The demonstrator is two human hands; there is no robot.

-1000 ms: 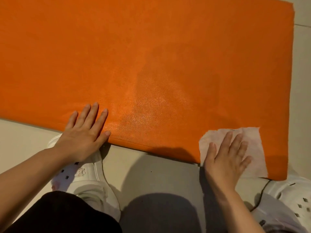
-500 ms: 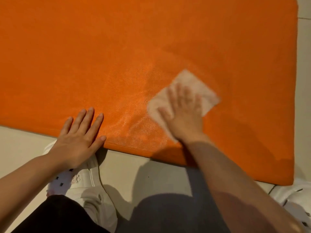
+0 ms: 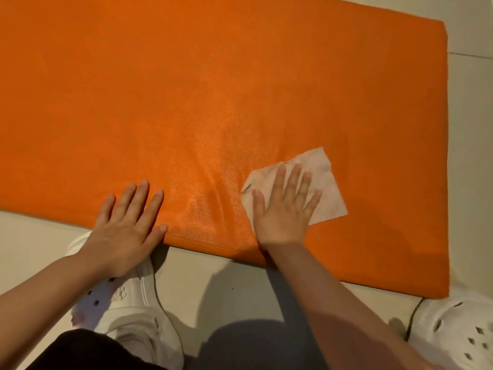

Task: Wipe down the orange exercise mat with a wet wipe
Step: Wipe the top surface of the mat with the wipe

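Pressing a wipe (image 3: 314,188) flat on the mat (image 3: 213,89) with the right hand (image 3: 284,209), fingers straight, left hand (image 3: 128,225) flat on mat edge, white clogs (image 3: 125,303) and cable (image 3: 412,319) on floor (image 3: 234,284)

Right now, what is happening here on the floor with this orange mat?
A person is wiping an orange exercise mat that lies on a pale floor. The right hand presses a white wet wipe flat on the mat near its front edge, fingers straight. The left hand rests flat on the front edge to steady it. A glossy, damp-looking patch shows between the hands. White clogs are visible below.
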